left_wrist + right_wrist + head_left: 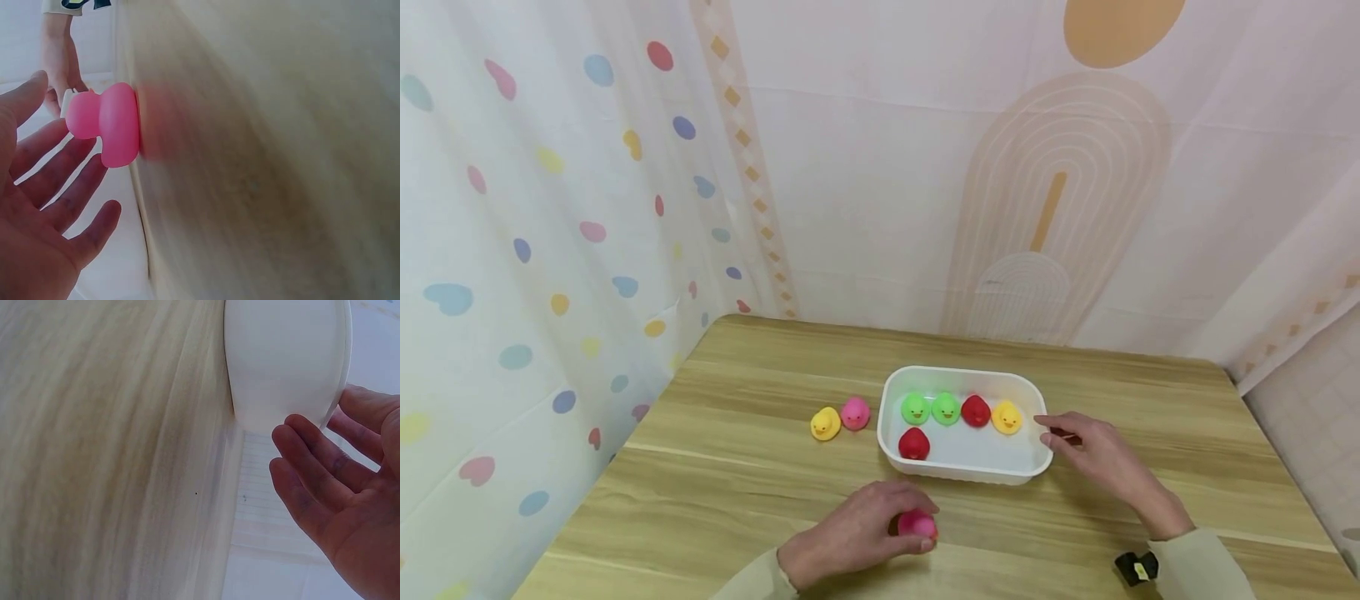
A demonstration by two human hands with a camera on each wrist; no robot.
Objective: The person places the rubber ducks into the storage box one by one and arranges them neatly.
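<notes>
My left hand (868, 529) is at the front of the table around a pink rubber duck (917, 525). In the left wrist view this duck stands upright on the tabletop, the fingers spread behind it and the thumb (28, 97) apart from it. At the right end of a white plastic tub (970, 477), my right hand (1101, 454) holds the rim lightly with thumb and fingertips. Inside the tub are two green ducks (930, 409), a yellow duck (1007, 417), a red duck (975, 411) in the back row and another red duck (913, 444) at front left.
Left of the tub, a yellow duck (825, 424) and a pink duck (855, 413) stand side by side on the wooden table (737, 475). A patterned curtain (865, 167) hangs behind the table. A small black object (1131, 567) shows beside the right sleeve (1198, 567).
</notes>
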